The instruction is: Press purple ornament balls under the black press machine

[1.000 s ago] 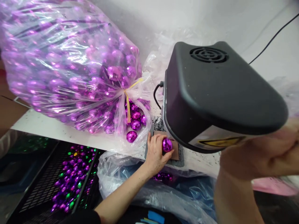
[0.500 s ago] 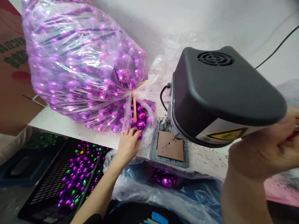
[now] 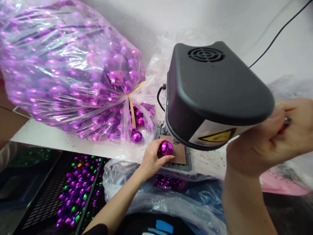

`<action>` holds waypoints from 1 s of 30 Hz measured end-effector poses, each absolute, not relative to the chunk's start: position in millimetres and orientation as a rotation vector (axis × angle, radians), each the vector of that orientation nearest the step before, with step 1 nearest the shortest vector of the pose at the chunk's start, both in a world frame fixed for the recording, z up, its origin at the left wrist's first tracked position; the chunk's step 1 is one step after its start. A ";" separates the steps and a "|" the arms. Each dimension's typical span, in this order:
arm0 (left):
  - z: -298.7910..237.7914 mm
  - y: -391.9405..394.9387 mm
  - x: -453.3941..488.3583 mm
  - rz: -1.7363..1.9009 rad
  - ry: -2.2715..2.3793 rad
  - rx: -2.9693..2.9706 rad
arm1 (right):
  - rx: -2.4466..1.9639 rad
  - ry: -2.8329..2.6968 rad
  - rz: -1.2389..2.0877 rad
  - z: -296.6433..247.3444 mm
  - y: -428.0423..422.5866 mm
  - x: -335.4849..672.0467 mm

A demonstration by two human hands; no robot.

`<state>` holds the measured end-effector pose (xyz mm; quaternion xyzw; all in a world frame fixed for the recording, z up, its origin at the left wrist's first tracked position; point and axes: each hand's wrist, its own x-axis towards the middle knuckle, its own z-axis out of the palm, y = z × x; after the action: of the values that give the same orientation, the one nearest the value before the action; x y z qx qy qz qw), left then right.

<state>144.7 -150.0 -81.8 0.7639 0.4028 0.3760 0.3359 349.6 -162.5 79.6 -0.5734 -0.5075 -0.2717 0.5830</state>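
Left hand (image 3: 152, 160) pinches a purple ball (image 3: 166, 148) onto the pad (image 3: 181, 156) below its fingertips, under the machine (image 3: 215, 94). Right hand (image 3: 274, 138) curls closed round the handle (image 3: 286, 120). The ball likely needs steadying.

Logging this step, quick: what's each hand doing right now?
Left hand: closed on a purple ball.
Right hand: closed around a thin handle, mostly hidden.

You can reach the brown card pad (image 3: 179, 154) only from the white table (image 3: 49, 137)'s near edge — the black plastic machine housing (image 3: 215, 88) overhangs it closely, and your left hand (image 3: 153, 158), closed round a shiny purple faceted ball (image 3: 165, 148), fills that opening. The big clear plastic bag of purple balls (image 3: 73, 75) crowds the left; your right hand (image 3: 276, 137), gripping a red-tipped handle (image 3: 285, 121), blocks the right.
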 end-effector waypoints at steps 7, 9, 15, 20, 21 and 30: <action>-100.6 -142.2 169.9 0.939 1.074 1.968 | -1.338 -1.188 -0.615 80.4 -162.4 349.5; -100.1 -142.6 175.2 0.931 1.091 1.921 | -1.339 -1.180 -0.615 80.4 -161.9 349.3; -96.8 -141.0 160.0 0.988 1.178 1.456 | -1.325 -1.223 -0.598 80.8 -163.4 349.6; -92.8 -133.3 135.5 1.042 1.047 1.047 | -1.343 -1.235 -0.593 80.3 -165.0 349.5; -91.4 -132.4 134.0 1.016 1.022 1.049 | -1.343 -1.231 -0.596 80.6 -164.8 349.3; -86.3 -134.2 150.7 0.942 1.096 1.524 | -1.333 -1.234 -0.427 91.4 -150.3 353.5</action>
<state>150.7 -134.2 -86.3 0.6296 0.4526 0.3891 0.4974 353.5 -150.3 91.4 -0.5739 -0.5313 -0.1840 0.5954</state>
